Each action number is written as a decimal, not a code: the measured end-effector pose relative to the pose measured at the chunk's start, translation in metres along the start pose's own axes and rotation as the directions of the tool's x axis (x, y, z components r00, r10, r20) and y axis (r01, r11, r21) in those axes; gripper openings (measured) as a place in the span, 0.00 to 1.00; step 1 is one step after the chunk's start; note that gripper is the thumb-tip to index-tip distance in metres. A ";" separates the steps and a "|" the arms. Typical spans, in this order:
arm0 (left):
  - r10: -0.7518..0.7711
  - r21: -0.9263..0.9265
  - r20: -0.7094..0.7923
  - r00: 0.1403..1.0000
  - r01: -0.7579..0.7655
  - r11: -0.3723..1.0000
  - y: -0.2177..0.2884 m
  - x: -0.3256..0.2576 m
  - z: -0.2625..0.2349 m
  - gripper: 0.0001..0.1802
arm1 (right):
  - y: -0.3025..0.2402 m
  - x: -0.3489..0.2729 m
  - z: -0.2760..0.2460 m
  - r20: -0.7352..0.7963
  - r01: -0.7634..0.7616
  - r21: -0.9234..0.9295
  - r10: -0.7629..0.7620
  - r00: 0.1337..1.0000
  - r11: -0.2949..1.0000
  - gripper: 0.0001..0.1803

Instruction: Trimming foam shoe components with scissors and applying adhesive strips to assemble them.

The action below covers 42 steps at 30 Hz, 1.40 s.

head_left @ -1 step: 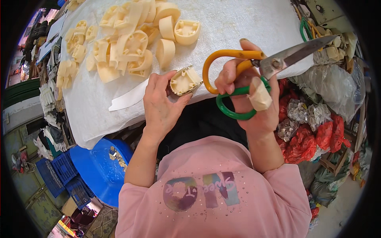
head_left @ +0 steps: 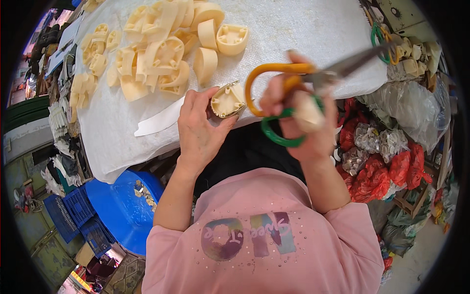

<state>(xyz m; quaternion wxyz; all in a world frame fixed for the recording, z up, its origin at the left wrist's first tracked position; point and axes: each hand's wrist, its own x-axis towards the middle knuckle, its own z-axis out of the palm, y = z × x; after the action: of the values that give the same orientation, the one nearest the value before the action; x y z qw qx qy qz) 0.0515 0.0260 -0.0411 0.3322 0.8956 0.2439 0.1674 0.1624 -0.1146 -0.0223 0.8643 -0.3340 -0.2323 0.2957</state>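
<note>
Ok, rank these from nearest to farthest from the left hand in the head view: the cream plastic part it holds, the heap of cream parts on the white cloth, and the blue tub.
1. Cream plastic part: held in the left hand fingers, at the table edge.
2. Heap of cream parts: on the white cloth, up and left of the hand.
3. Blue tub: below the table, lower left.

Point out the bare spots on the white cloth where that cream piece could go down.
Bare cloth lies right of the pile of cream parts, up to the clutter at the right edge. A smaller patch lies below the pile, left of the left hand. The pile itself is crowded.
</note>
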 end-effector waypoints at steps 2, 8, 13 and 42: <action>0.006 -0.018 -0.002 1.000 -0.006 1.000 -0.001 0.007 0.002 0.27 | 0.022 0.006 -0.003 0.001 -0.055 -0.199 0.056 0.998 0.978 0.28; 0.001 -0.005 0.001 1.000 -0.001 1.000 -0.003 0.007 0.000 0.27 | 0.004 0.015 -0.005 0.041 -0.011 0.127 0.005 0.999 0.992 0.27; 0.034 -0.005 -0.001 0.999 -0.034 0.999 -0.004 0.008 0.000 0.27 | 0.019 0.017 -0.004 -0.006 -0.108 -0.166 0.108 0.994 0.980 0.25; 0.014 -0.040 0.014 1.000 -0.013 0.999 -0.007 0.007 -0.001 0.25 | 0.005 0.048 0.016 0.154 0.107 -0.252 -0.069 0.986 0.962 0.25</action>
<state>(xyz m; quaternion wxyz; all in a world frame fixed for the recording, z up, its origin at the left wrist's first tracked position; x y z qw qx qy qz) 0.0550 0.0352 -0.0442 0.3508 0.8915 0.2322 0.1681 0.1857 -0.0727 -0.0055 0.8064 -0.4114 -0.3454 0.2474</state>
